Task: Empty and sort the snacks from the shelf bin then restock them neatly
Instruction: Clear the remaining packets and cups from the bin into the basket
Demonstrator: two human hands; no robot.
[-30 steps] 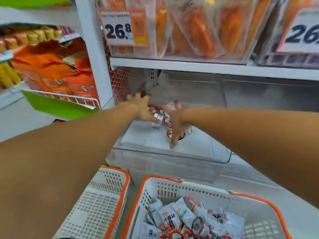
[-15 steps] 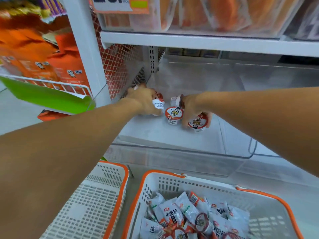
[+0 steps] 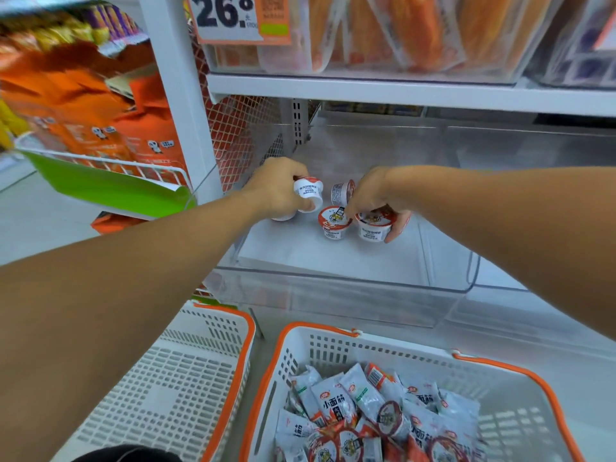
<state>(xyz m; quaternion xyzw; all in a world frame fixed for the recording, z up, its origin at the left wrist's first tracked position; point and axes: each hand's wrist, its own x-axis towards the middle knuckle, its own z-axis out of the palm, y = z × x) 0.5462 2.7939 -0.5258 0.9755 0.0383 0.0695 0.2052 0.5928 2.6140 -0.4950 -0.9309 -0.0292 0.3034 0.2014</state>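
Inside the clear shelf bin [image 3: 333, 295] my left hand [image 3: 280, 191] grips a small white snack cup [image 3: 308, 195] tipped on its side, with another cup partly hidden beneath it. My right hand [image 3: 376, 198] holds an upright cup with a red-and-white lid [image 3: 373, 225]. One more upright cup [image 3: 334, 221] stands just left of it, touching my right fingers, and a tipped cup [image 3: 341, 191] lies behind.
An orange-rimmed white basket [image 3: 333, 348] below holds several snack packets and cups. A second basket [image 3: 186, 371] stands to its left. The upper shelf carries orange packets and a 26.8 price tag [image 3: 230, 18]. Orange bags fill the left rack [image 3: 110, 128].
Both hands closed around cups and drew them forward from the back of the bin. The cups now sit nearer the bin's middle.
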